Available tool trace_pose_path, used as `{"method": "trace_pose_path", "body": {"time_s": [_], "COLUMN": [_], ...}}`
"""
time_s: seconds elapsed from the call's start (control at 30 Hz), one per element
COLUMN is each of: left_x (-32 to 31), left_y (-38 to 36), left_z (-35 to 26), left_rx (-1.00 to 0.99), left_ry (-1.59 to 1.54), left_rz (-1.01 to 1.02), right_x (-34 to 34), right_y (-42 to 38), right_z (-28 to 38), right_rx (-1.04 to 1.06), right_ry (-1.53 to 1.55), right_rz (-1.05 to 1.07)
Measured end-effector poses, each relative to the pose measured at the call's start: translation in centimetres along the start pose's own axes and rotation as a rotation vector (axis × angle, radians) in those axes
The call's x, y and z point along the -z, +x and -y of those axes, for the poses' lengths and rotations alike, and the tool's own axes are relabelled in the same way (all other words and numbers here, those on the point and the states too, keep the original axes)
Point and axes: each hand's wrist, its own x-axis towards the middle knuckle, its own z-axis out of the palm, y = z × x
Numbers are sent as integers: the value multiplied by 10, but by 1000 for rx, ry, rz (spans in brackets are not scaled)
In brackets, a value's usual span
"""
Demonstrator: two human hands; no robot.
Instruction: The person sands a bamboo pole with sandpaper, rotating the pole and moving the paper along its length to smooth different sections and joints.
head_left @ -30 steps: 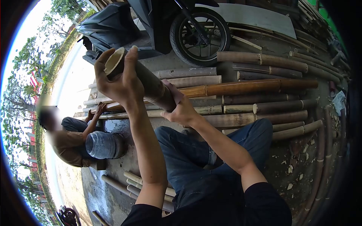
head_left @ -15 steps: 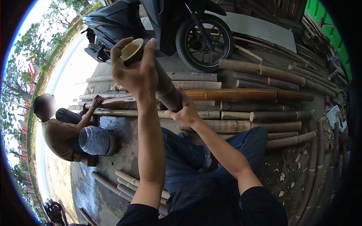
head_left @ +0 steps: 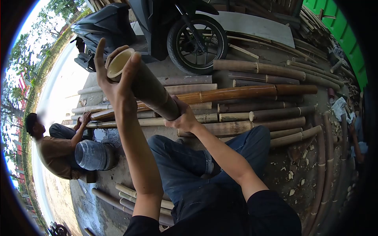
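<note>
Held aloft, a dark brown, hollow bamboo tube with a pale cut rim [head_left: 151,91], slanting from the left hand [head_left: 115,83] down to the right hand [head_left: 183,117]! Gripped around the open upper end by the left, thumb to one side of the rim, fingers to the other, one poking up off the wall. Clasped at the lower end by the right, thumb nearest, fingers mostly hidden behind. Judged stiff, probably light for such bulk, being hollow; likely smooth enough to slip a little in a bare palm, perhaps prone to splinter at the cut edge. Best taken, seemingly, around the wall near the ringed node, away from that rim. Spotted just beyond the right hand: a long, glossy orange-brown bamboo pole [head_left: 236,93]; below and left of the left hand, a clear, round plastic jug [head_left: 91,155]; beyond the left hand, a black scooter [head_left: 105,29]. Searched for brands, labels, writing: could read none on tube, jug or scooter
</note>
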Motion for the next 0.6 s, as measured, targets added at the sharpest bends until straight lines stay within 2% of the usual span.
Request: {"method": "trace_pose_path", "body": {"time_s": [0.03, 0.1, 0.17, 0.23, 0.3, 0.37, 0.47, 0.6], "left_x": [13, 25, 56, 47, 36, 27, 21, 28], "left_y": [4, 11, 27, 22, 16, 13, 10, 9], "left_z": [6, 16, 41, 44, 40, 35, 30, 23], "left_rx": [45, 26, 57, -23, -48, -59, -105, -118], "left_ry": [-227, -377, -420, -355, -240, -100, -94, -49], "left_rz": [190, 398, 518, 366, 204, 113, 32, -87], "right_x": [5, 9, 7, -14, -29, -38, -45, -38], "right_y": [-2, -4, 7, 25, 46, 63, 53, -12], "right_z": [2, 8, 18, 33, 81, 105, 78, -28], "right_rx": [-55, -72, -70, 128, 290, 440, 412, 272], "right_ry": [56, 103, 136, 218, -171, -290, -347, -463], "right_rz": [81, 93, 239, 33, -277, -413, -404, -387]}}
